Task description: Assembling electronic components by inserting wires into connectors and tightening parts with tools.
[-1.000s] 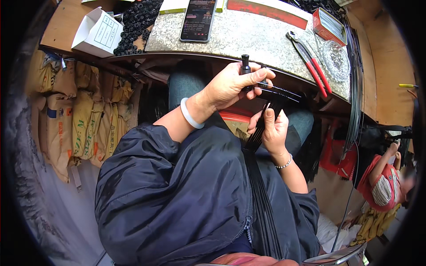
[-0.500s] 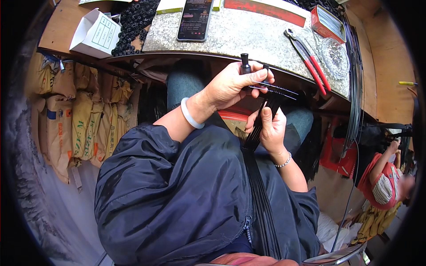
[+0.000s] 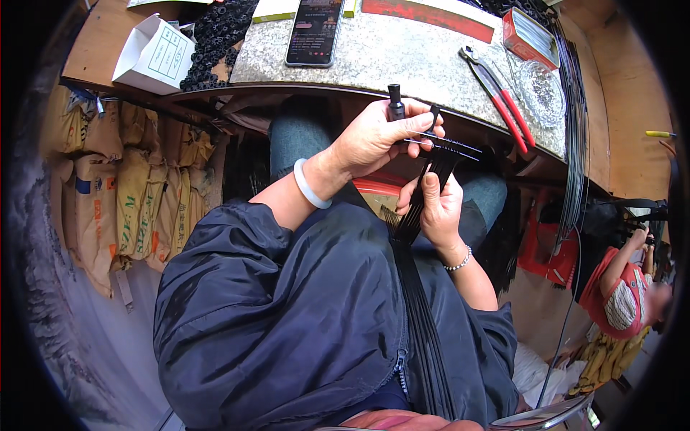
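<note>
- right hand (image 3: pixel 440 210) clenched round bundle of thin black strips (image 3: pixel 417 287), which trails down over dark jacket lap, kept taut for feeding
- left hand (image 3: pixel 377 136) just above, pinching small black cylindrical cap (image 3: pixel 394 111) upright, one strip end at fingertips
- beyond grip: speckled stone countertop (image 3: pixel 402 61), red-handled pliers (image 3: pixel 503 100), glossy phone (image 3: pixel 314 32)

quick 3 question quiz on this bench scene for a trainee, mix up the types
1. True or false: the left hand holds a black tube.
2. What does the right hand grip? A) red pliers B) bundle of black strips C) phone
3. Fill in: the red-handled pliers lie on the ___ worktop.

Key: 1 true; 2 B; 3 speckled stone
</note>
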### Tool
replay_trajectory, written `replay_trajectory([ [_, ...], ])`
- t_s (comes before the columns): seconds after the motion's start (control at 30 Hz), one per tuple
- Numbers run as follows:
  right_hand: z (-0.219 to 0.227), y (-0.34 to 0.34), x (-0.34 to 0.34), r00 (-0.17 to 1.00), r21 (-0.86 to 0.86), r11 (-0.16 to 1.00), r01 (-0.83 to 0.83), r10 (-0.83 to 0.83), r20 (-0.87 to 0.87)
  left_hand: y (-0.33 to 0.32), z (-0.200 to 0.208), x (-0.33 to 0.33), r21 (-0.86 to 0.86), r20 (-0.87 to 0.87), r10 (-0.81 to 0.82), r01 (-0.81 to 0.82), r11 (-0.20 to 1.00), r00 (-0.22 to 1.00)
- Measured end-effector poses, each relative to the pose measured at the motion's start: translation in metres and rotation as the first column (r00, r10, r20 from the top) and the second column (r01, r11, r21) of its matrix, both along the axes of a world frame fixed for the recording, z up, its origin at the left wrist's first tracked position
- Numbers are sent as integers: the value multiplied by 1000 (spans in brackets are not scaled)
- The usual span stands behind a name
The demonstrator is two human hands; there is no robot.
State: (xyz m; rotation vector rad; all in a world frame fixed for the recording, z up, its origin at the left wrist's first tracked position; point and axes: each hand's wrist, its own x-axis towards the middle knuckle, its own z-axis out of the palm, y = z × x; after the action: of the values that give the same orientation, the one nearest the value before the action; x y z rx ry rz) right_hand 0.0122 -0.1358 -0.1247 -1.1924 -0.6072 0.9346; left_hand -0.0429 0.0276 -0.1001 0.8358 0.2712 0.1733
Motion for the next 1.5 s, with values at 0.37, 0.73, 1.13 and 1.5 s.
replay_trajectory([
  [0.37, -1, 1, 1, 1000, -1, 1000, -8, 8, 7, -3, -2, -1, 70, 76, -19, 14, 997, 997],
  [0.73, 5, 1, 3, 998, -59, 998, -33, 29, -62, -11, -10, -8, 196, 81, 72, -87, 977, 994],
  [1.13, -2, -1, 4, 997, -18, 998, -61, 61, -38, -12, -14, -17, 101, 97, 37, -47, 994, 995],
  [1.5, -6, -1, 1, 999, 33, 998, -46, 45, 25, -26, -1, -11, 282, 102, 214, -234, 930, 972],
])
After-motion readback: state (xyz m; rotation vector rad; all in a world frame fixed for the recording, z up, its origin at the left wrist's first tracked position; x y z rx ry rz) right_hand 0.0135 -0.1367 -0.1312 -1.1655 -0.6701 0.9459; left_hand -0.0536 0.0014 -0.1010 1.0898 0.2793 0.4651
